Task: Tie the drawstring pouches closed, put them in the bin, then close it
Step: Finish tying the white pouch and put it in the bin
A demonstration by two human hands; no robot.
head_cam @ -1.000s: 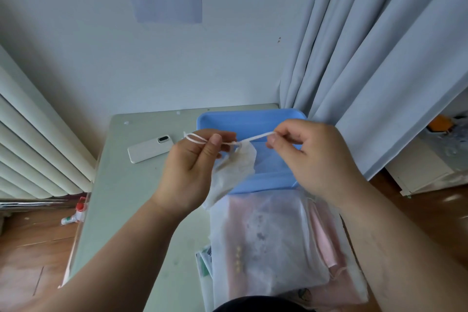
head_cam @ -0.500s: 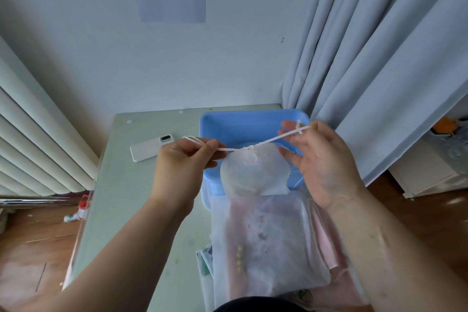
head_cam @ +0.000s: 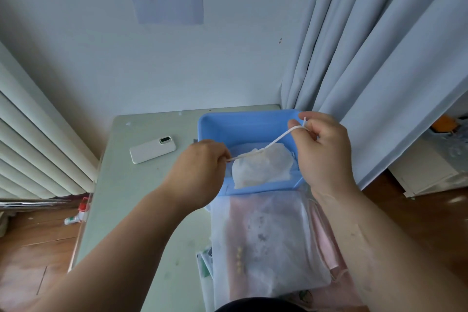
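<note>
Over the bin, pouch lower.

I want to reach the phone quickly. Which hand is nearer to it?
Left. The left hand holds the string just right of the phone; the right hand holds the string's other end farther right, above the bin's right side.

Thin matt fabric pouch – smooth plastic bin, glossy wood floor, cloth curtain.
</note>
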